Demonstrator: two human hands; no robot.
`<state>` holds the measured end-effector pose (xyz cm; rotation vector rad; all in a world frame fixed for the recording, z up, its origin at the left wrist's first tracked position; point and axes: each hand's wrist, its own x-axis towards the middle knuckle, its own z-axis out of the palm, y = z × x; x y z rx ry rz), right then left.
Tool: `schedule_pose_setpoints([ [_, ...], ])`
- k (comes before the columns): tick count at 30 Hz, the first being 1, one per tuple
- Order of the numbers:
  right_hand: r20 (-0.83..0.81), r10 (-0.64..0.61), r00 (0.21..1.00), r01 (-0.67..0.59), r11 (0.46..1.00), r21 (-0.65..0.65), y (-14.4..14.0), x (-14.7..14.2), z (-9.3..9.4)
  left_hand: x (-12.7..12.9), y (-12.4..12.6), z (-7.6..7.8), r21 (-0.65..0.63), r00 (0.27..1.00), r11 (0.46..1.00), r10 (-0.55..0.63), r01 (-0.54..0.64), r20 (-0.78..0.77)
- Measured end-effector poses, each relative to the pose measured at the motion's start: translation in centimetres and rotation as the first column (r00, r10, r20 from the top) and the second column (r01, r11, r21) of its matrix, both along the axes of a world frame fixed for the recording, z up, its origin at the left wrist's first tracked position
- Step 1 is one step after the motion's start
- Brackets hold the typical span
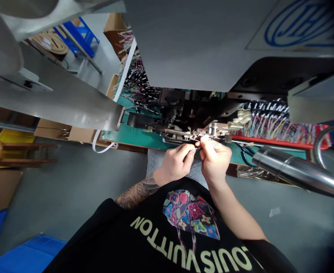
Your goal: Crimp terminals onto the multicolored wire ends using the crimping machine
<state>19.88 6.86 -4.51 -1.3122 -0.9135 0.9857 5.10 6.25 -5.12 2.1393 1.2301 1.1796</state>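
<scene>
Fingers of both the left hand [175,162] and right hand [214,159] pinch narrowly on a thin dark wire [197,149], held just before the crimping machine [189,110]. It looks light and limp, so it is best gripped near its end, close to the tooling.

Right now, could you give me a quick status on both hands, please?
Left hand pinching a thin dark wire. Right hand closed at the machine's feed. Nothing blocking.
</scene>
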Motion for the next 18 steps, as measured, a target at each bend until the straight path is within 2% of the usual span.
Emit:
schedule_pose_setpoints([
  [5,-0.038,0.108,0.993,-0.110,0.992,-0.063,-0.2,0.7,0.0,-1.0,0.6,0.4,-0.103,0.992,0.990,-0.088,0.097,0.092],
  [8,-0.010,0.146,0.989,-0.147,0.988,-0.044,-0.4,0.9,0.4,-1.7,1.0,0.5,-0.153,0.978,0.973,-0.151,0.172,0.142],
  [12,0.070,0.049,0.996,-0.051,0.998,0.026,-0.6,0.6,0.5,-2.0,1.2,0.5,-0.073,0.983,0.988,-0.125,0.135,0.131],
  [15,0.044,-0.005,0.999,0.004,1.000,0.017,-0.6,0.3,0.2,-1.8,1.1,0.2,-0.005,0.992,0.996,-0.086,0.087,0.095],
  [18,-0.019,-0.001,1.000,0.001,1.000,-0.013,-0.5,0.2,-0.1,-1.6,1.0,0.0,0.042,0.996,0.998,-0.055,0.052,0.071],
])
